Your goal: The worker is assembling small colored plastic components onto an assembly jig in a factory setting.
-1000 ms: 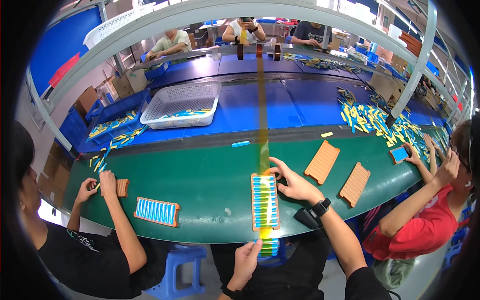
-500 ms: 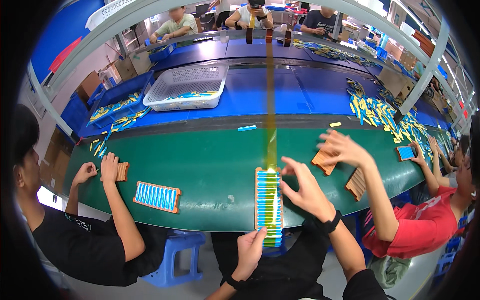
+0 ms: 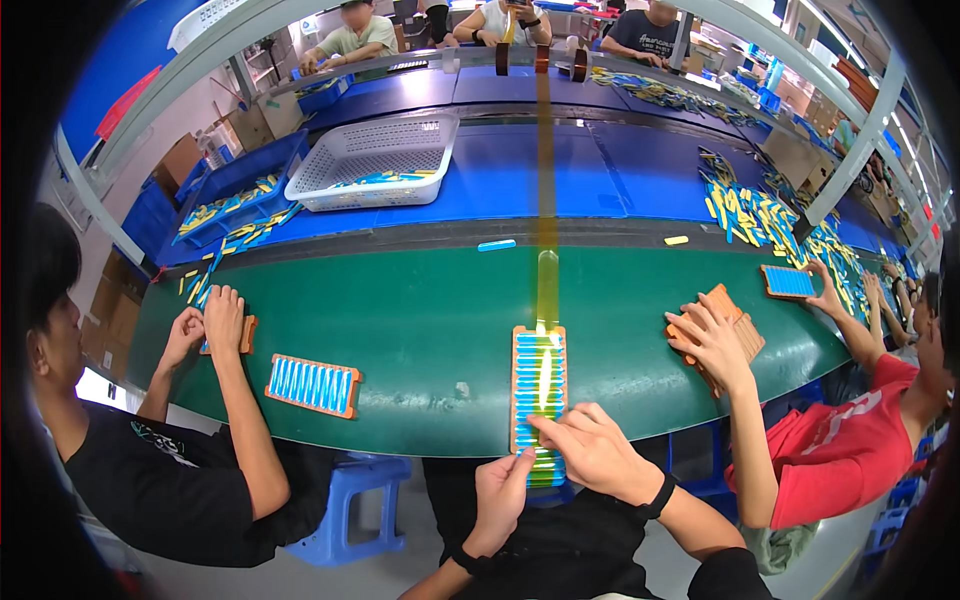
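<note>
An orange-brown slotted tray lies lengthwise in front of me, its near end over the table's edge. Blue strips fill its slots in a row. Down over them runs translucent yellow-amber tape, coming from a roll on the overhead bar. My left hand is closed on the tray's near left edge, thumb on top. Holding nothing, my right hand has its index finger stretched onto the tape on the tray's nearer half; its other fingers are partly curled.
Another filled tray lies to the left on the green table. Co-workers sit at both sides; the right one's hand is on stacked trays. Beyond are a white basket, a blue crate and loose yellow and blue strips.
My right hand has come down and nearer, onto the tape over the tray. My left hand stays at the near end. The right co-worker has brought the two brown trays together.
</note>
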A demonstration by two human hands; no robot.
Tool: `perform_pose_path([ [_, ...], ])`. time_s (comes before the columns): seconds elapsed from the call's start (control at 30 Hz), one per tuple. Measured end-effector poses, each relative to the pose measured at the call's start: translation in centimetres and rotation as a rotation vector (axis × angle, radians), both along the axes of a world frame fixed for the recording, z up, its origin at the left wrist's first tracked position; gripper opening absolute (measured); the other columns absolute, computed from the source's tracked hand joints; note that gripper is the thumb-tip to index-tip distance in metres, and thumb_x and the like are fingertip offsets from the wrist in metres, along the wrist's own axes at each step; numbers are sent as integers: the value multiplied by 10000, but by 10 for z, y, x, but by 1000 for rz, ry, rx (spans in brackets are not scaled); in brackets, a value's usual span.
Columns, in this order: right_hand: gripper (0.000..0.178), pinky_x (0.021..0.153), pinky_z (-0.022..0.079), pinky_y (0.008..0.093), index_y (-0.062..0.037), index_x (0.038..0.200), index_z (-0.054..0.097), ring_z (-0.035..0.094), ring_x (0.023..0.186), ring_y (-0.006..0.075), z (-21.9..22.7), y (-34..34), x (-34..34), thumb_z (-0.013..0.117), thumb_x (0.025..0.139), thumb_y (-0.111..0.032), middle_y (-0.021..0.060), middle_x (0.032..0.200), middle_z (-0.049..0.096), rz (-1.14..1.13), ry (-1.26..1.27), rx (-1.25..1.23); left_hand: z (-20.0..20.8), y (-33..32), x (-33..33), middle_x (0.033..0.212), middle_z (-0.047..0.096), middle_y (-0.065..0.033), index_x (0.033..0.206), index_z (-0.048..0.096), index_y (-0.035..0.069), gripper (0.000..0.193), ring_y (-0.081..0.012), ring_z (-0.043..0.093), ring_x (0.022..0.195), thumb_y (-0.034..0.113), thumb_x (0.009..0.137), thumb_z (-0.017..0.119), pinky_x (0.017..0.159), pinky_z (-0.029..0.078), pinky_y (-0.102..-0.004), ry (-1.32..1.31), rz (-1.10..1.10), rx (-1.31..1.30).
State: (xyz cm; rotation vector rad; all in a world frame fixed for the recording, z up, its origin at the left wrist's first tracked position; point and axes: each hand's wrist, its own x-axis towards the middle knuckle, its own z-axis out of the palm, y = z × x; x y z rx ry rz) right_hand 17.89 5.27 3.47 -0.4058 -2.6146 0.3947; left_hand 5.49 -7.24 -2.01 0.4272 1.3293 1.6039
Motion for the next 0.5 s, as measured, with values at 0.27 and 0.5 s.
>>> perform_pose_path([
  [0.27, 548, 783, 444, 358, -13, 1300, 594, 635, 842, 213, 5, 26, -18, 694, 761, -25, 27, 925, 718, -67, -12, 21, -8, -1, -4, 724, 598, 77, 841, 727, -65, 315, 19, 405, 649, 170, 1029, 636, 550, 302, -202, 15, -31, 32],
  [0.5, 508, 761, 415, 337, -56, 1255, 593, 609, 775, 197, -1, 59, -35, 741, 770, -23, -23, 829, 718, -147, -3, 75, -2, 4, -7, 704, 585, 82, 843, 734, -70, 314, 17, 396, 631, 167, 1024, 637, 541, 296, -207, 47, -45, 29],
])
